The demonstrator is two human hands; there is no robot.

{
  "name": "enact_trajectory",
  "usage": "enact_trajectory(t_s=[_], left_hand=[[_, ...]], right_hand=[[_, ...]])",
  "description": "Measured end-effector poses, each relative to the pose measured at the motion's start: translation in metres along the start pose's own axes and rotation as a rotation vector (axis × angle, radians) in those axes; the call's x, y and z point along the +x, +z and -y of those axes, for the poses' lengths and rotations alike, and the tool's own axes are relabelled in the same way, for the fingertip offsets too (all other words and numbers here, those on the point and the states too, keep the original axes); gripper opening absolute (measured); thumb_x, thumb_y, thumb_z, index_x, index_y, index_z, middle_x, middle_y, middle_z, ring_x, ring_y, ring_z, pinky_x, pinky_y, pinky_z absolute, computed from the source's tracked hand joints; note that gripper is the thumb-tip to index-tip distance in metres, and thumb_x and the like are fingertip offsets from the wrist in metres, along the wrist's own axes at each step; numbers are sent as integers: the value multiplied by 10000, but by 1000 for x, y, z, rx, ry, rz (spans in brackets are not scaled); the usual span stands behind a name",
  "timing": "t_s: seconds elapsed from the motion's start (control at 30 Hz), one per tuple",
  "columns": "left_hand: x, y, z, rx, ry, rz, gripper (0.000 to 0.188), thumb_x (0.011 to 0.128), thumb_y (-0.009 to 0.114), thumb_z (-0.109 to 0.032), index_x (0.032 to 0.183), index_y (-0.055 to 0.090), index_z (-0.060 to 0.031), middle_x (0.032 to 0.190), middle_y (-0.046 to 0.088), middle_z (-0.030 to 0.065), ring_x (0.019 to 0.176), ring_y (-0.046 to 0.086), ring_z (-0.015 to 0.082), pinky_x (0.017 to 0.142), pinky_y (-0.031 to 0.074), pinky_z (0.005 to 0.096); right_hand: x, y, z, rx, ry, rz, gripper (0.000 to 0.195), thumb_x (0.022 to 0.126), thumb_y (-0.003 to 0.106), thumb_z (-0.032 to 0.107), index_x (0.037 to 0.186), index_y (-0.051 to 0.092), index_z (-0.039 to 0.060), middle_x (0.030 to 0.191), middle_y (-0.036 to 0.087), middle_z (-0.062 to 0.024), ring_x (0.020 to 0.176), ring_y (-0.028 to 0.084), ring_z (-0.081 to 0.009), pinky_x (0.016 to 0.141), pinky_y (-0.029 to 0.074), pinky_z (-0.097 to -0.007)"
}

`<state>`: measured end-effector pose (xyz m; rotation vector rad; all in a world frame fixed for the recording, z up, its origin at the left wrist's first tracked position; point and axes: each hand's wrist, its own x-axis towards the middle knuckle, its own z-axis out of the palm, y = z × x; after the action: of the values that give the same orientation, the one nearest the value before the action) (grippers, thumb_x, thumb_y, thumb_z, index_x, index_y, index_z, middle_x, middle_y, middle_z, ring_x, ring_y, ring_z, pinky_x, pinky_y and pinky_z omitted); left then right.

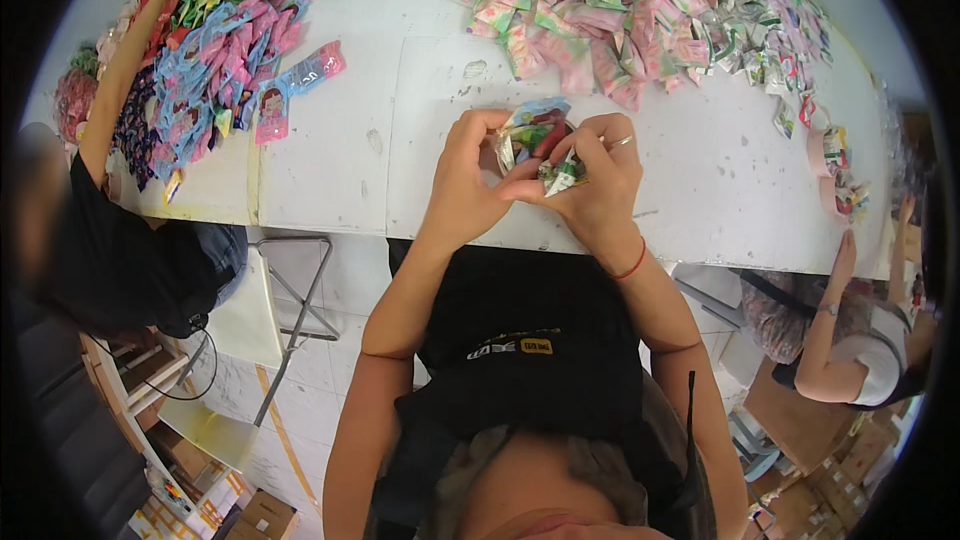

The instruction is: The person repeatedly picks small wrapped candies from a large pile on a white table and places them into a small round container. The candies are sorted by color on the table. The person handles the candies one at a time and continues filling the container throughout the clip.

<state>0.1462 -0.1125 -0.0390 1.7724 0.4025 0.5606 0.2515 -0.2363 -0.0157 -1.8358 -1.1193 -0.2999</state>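
Note:
My left hand (466, 178) curls around the left side of a small round container (491, 161), mostly hidden by my fingers. Several wrapped packets fill it, among them a blue, cartoon-printed packet (541, 111) that sticks up at the far rim and a dark red packet (553, 136). On the right side of the container, my right hand (606, 184) pinches a white and green foil packet (561, 176) between thumb and fingers. My two thumbs nearly meet at the near side.
Pink and green packets (592, 15) are heaped beyond my hands on the white table (330, 180). Blue and pink packets (214, 75) lie left, beside a co-worker's outstretched arm (124, 82). Filled pink containers (827, 195) stand right, near another person's hand (845, 259). A folding chair (255, 307) stands below.

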Motion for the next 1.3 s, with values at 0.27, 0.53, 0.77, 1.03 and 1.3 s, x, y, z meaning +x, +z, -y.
enact_trajectory(t_s=[0.27,0.53,0.77,1.03,1.3], left_hand=[[-11,-4,-5,-41,46,48,608,714,856,-95,1219,523,-39,1276,557,143,1134,565,287,911,493,389],[-7,-3,-10,44,65,94,573,710,859,-79,1165,513,-46,1243,579,139,1149,574,271,937,477,385],[-3,19,-3,143,93,-133,451,685,819,-52,1004,501,-39,1089,610,147,995,573,342,836,456,412],[-5,26,-4,117,116,-182,408,722,748,10,1041,496,-24,1108,599,151,1026,561,347,875,455,410],[-13,12,-1,42,117,-22,460,801,738,-5,1178,473,-10,1343,522,186,1218,533,274,989,450,366]], right_hand=[[3,-39,-12,121,80,386,523,612,910,425,859,656,39,772,535,-51,641,496,-203,518,414,-308],[15,-32,-6,116,134,444,229,802,814,192,811,680,6,664,577,-58,518,476,-159,499,383,-293],[21,-28,-4,1076,754,-81,392,1052,501,332,854,583,3,647,508,-39,517,438,-108,465,368,-275],[8,10,4,615,327,-121,396,1087,409,254,754,443,41,673,497,-44,504,396,-71,458,344,-222],[-1,6,-19,74,143,68,118,1025,495,110,1015,550,6,998,556,-94,929,500,-175,863,413,-348]])
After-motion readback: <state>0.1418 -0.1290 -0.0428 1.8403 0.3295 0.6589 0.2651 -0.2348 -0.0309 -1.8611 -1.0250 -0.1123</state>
